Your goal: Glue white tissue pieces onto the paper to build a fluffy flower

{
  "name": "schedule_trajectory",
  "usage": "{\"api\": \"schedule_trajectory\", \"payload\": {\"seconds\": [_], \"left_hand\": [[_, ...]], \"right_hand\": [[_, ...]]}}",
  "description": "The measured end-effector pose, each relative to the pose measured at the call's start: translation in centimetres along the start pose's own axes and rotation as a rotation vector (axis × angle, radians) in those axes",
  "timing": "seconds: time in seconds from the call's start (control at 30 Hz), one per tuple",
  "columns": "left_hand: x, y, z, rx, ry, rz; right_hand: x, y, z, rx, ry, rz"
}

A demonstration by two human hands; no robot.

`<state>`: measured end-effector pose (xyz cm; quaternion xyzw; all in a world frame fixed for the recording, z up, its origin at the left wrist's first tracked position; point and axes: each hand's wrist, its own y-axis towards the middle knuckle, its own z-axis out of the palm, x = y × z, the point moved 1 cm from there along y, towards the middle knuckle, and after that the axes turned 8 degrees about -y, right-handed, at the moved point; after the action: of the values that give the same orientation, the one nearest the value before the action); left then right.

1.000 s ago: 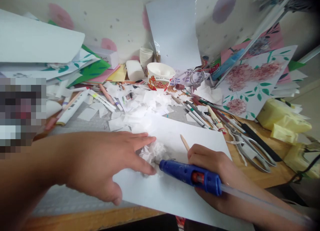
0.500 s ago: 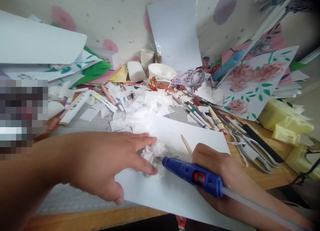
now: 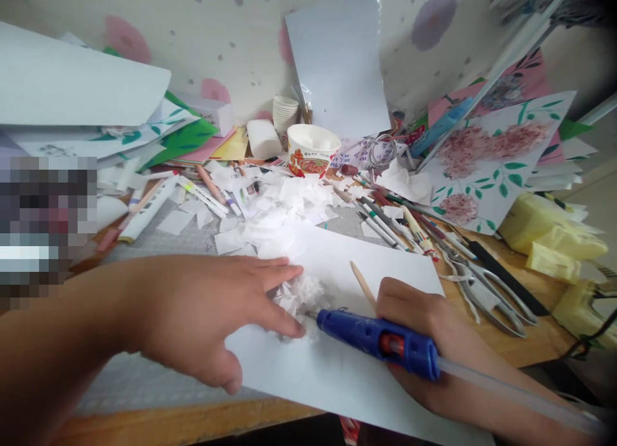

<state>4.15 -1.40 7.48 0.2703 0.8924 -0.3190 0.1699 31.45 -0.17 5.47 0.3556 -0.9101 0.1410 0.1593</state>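
My left hand (image 3: 207,311) lies with its fingers spread beside a crumpled cluster of white tissue paper (image 3: 303,290), its fingertips at the cluster's left edge. The cluster sits on a sheet of white paper (image 3: 385,266). In my right hand (image 3: 419,317) is a blue hot glue gun (image 3: 376,337), a clear glue stick (image 3: 506,388) trailing from its back end. The gun's nozzle points left at the near side of the cluster; whether it touches is hard to tell. A thin wooden stick (image 3: 361,282) also pokes out of my right fist.
Loose white paper squares (image 3: 289,202) lie behind the sheet, near a paper cup (image 3: 312,151). Markers (image 3: 385,224) and silver scissors (image 3: 491,292) are to the right, by yellow packets (image 3: 549,234). A flower picture (image 3: 501,157) leans at the back right. A grey cutting mat (image 3: 154,382) lies underneath.
The glue gun and my right hand have shifted slightly to the right, drawing the nozzle back a little. My left hand stays nearly in place.
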Motion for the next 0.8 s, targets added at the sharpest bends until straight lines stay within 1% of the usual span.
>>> {"api": "schedule_trajectory", "payload": {"seconds": [0.17, 0.3, 0.4, 0.53, 0.73, 0.8], "left_hand": [[0.1, 0.0, 0.1, 0.015, -0.001, -0.001], [0.2, -0.1, 0.1, 0.004, -0.013, 0.000], [0.2, -0.1, 0.1, -0.003, -0.010, 0.006], [0.3, -0.2, 0.2, -0.021, -0.002, 0.011], [0.3, -0.4, 0.4, -0.033, -0.005, 0.022], [0.2, -0.4, 0.2, -0.034, -0.008, 0.028]], "right_hand": [[-0.1, 0.2, 0.1, -0.015, -0.030, -0.001], [-0.2, 0.5, -0.4, -0.027, 0.027, -0.018], [-0.4, 0.6, -0.7, -0.009, 0.091, -0.028], [-0.7, 0.6, -0.9, -0.039, 0.149, -0.029], [-0.6, 0.9, -0.9, 0.010, 0.075, -0.004], [-0.6, 0.8, -1.1, 0.005, 0.070, -0.005]]}}
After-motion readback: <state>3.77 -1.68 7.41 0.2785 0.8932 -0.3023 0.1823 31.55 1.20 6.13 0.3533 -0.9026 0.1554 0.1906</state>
